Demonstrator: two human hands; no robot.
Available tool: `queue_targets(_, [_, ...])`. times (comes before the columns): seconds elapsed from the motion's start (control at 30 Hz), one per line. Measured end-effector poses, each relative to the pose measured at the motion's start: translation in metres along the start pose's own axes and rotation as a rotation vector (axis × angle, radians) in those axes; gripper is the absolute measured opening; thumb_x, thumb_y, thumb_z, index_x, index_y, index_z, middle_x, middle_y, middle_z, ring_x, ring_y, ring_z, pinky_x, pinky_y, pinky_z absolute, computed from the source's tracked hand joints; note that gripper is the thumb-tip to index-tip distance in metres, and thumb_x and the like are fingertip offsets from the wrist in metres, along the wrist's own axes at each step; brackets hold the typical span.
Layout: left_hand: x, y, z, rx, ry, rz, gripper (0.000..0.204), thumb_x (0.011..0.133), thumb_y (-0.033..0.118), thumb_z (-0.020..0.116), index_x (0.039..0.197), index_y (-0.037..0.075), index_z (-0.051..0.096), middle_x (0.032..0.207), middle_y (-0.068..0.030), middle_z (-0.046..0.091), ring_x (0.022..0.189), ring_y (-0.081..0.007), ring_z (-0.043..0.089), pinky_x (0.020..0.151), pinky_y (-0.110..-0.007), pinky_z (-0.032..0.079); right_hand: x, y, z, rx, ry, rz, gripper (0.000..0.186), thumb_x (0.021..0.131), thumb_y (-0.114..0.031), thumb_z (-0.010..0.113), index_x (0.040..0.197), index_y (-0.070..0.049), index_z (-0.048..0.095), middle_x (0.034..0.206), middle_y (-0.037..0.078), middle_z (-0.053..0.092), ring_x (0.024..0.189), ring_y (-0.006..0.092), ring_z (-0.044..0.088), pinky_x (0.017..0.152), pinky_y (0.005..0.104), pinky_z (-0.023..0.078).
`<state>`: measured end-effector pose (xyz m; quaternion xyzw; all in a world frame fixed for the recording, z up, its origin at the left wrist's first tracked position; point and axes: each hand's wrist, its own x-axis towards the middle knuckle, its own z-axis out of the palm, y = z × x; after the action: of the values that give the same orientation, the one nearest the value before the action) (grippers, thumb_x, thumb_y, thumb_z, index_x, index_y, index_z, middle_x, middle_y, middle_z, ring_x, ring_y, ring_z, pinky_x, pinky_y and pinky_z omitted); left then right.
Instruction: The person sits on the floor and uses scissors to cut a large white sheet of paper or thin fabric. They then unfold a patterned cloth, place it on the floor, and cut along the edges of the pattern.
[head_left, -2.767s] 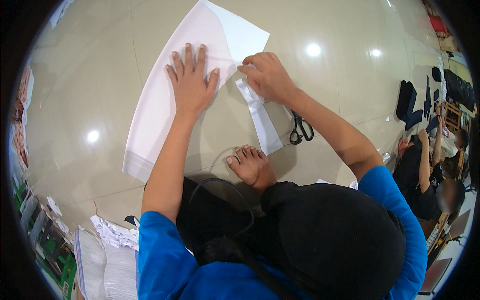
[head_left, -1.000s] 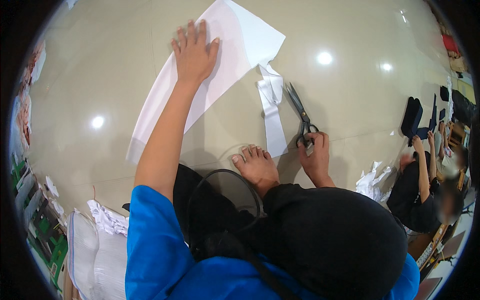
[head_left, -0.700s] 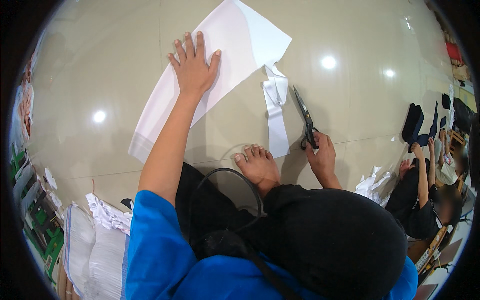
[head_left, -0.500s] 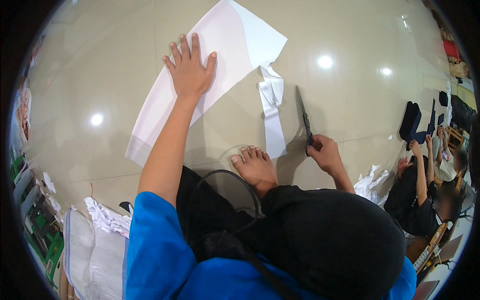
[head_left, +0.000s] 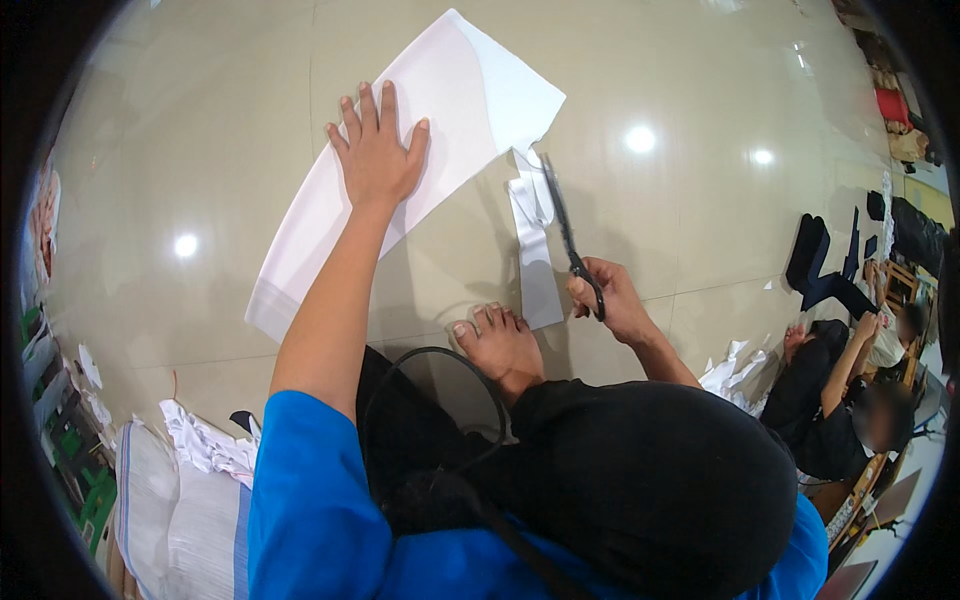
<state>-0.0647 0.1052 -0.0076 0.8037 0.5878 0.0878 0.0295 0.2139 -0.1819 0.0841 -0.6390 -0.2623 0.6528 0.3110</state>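
My left hand [head_left: 382, 160] lies flat with spread fingers on a pale pink layer [head_left: 430, 90] that covers most of a white fabric piece [head_left: 515, 90] on the floor. A narrow white strip [head_left: 534, 270] trails from the fabric's right corner toward my bare foot [head_left: 500, 347]. My right hand [head_left: 615, 297] grips black-handled scissors [head_left: 570, 235] by the handles. Their blades point away from me, and the tip is beside the place where the strip meets the larger piece. Whether the blades touch the fabric I cannot tell.
White scraps [head_left: 205, 440] and white sacks [head_left: 210, 515] lie at the lower left. More scraps [head_left: 732, 375] are to my right. Beyond them, a co-worker [head_left: 835, 400] sits on the floor handling dark blue fabric [head_left: 815, 265]. A black cable [head_left: 435, 350] loops near my foot.
My right hand has moved the scissors left and away from me, bringing the blades from bare floor to the strip's upper end. My left hand stays flat on the fabric.
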Motion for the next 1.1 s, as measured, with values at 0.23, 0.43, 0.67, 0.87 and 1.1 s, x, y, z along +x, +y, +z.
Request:
queue_targets(0.23, [0.001,0.002,-0.003,0.034,-0.023,-0.008,0.082,0.111,0.064,0.044,0.176,0.017,0.028,0.184,-0.0159,0.022,0.169,-0.0432,0.015,0.134,-0.068,0.011,0.039,0.001,0.014,0.05,-0.067,0.101,0.063,0.103,-0.067,0.069,0.09,-0.006,0.066,0.073,0.001,0.062,0.063,0.0138,0.063,0.059,0.0291,0.046])
queue_targets(0.43, [-0.001,0.0,-0.002,0.053,-0.022,-0.006,0.082,0.111,0.065,0.042,0.177,0.018,0.026,0.184,-0.0157,0.022,0.169,-0.043,0.015,0.134,-0.068,0.012,0.051,-0.009,0.014,0.425,-0.277,0.201,0.064,0.103,-0.072,0.063,0.091,-0.009,0.066,0.073,-0.002,0.054,0.063,0.014,0.054,0.062,0.0292,0.044])
queue_targets(0.67, [0.0,0.0,0.0,0.042,-0.007,-0.004,0.082,0.111,0.066,0.041,0.177,0.019,0.026,0.184,-0.0156,0.021,0.169,-0.043,0.015,0.134,-0.068,0.012,0.058,-0.007,0.015,0.55,-0.354,0.229,0.063,0.104,-0.071,0.062,0.091,-0.009,0.066,0.073,-0.003,0.052,0.062,0.0139,0.051,0.062,0.0291,0.042])
queue_targets(0.87, [-0.001,0.0,-0.001,0.032,-0.005,0.004,0.082,0.111,0.065,0.042,0.177,0.019,0.026,0.183,-0.0165,0.023,0.169,-0.044,0.016,0.133,-0.069,0.012,0.057,-0.013,0.033,0.152,-0.059,0.146,0.047,0.101,-0.051,0.077,0.089,-0.007,0.068,0.071,-0.001,0.058,0.059,0.0109,0.056,0.058,0.0271,0.045])
queue_targets(1.1, [0.0,0.0,0.0,0.009,0.021,0.011,0.081,0.111,0.064,0.044,0.176,0.019,0.028,0.182,-0.0169,0.025,0.168,-0.045,0.017,0.133,-0.07,0.012,0.061,-0.018,0.051,-0.063,0.096,0.107,0.044,0.096,-0.042,0.085,0.086,-0.001,0.071,0.069,0.002,0.063,0.061,0.0104,0.06,0.055,0.0297,0.049])
